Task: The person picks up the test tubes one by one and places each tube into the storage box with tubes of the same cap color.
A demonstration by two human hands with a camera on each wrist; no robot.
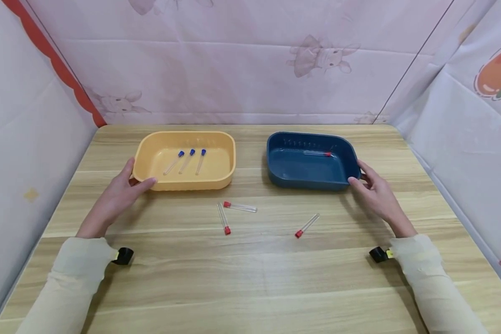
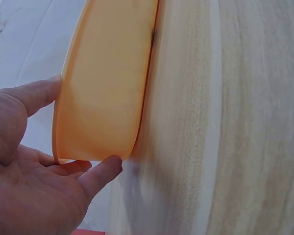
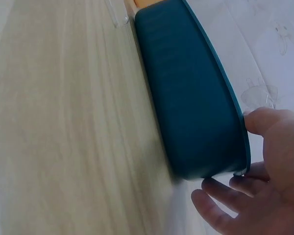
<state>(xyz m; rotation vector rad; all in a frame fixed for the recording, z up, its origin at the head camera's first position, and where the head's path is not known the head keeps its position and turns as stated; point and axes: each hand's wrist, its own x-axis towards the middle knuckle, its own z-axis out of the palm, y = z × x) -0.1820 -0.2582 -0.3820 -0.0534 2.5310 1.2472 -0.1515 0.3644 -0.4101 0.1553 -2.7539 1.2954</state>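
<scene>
My left hand (image 1: 123, 188) holds the near left corner of a yellow plastic basin (image 1: 192, 185), thumb at the rim and fingers against the end wall, as the left wrist view shows. Three clear test tubes with blue caps (image 1: 192, 152) lie side by side in that basin. At the other side, my right hand (image 1: 377, 195) holds the near right corner of a dark blue basin (image 1: 309, 181), thumb on its rim, fingertips at its end. Inside the blue basin lies one red-capped tube (image 1: 317, 153).
Between the hands and in front of the basins, three red-capped tubes lie on the wood-grain table (image 1: 250, 287): an upright-lying one (image 1: 223, 219), a crosswise one (image 1: 240, 207) and a slanted one (image 1: 306, 226). Printed cloth (image 1: 234, 69) hangs behind the table and at both sides.
</scene>
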